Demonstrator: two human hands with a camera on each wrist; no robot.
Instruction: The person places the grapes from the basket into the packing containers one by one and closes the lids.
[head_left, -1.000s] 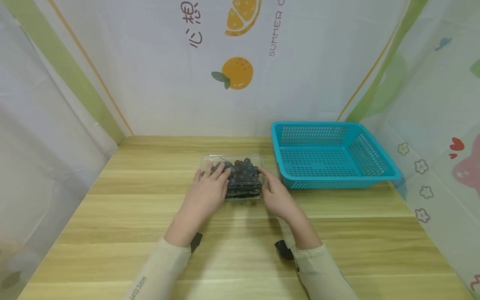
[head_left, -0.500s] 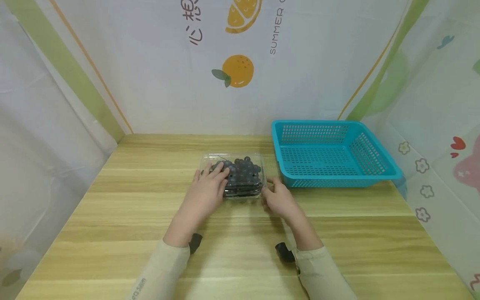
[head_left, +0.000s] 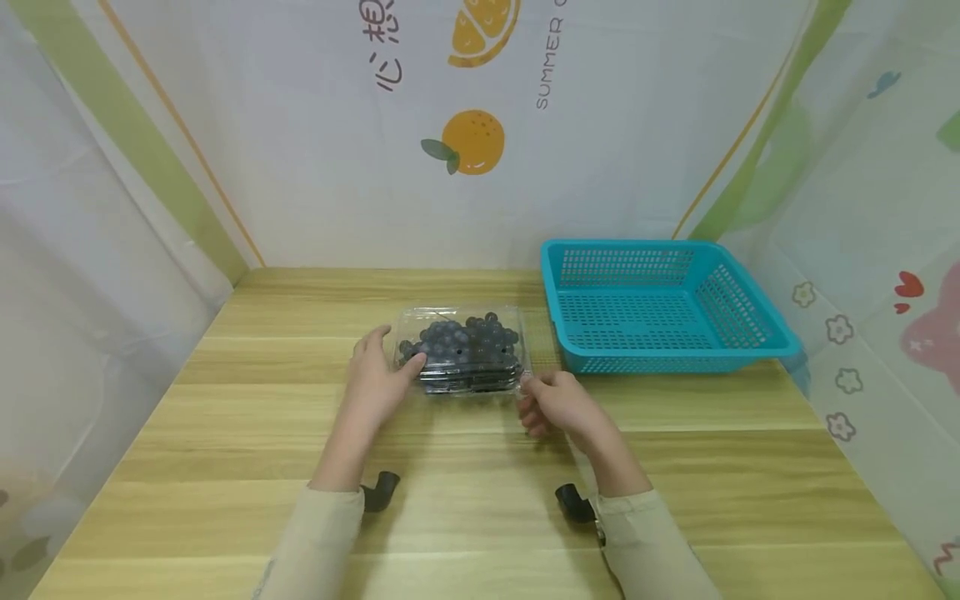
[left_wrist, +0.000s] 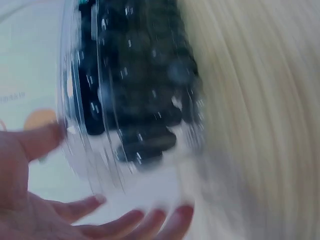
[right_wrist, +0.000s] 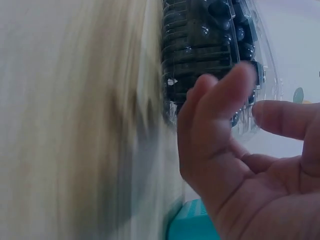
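A clear plastic clamshell box (head_left: 457,383) full of dark grapes (head_left: 450,337) sits on the wooden table, its lid down. My left hand (head_left: 375,375) is at the box's left end, fingers spread behind it and thumb by the front left corner. In the left wrist view, the left thumb (left_wrist: 42,140) lies against the rim while the other fingers are apart from the box. My right hand (head_left: 555,404) pinches the rim at the front right corner between thumb and forefinger. Its other fingers curl below the rim, as the right wrist view shows.
A blue perforated plastic basket (head_left: 675,358) stands just right of the box, nothing inside it. White printed curtains (head_left: 337,192) hang behind the table and along both sides. Black wrist mounts (head_left: 573,504) protrude beside both sleeves.
My left hand has slid off the lid to the box's left end. My right hand has moved down to the front right corner, its fingers curling in. The box has shifted slightly left.
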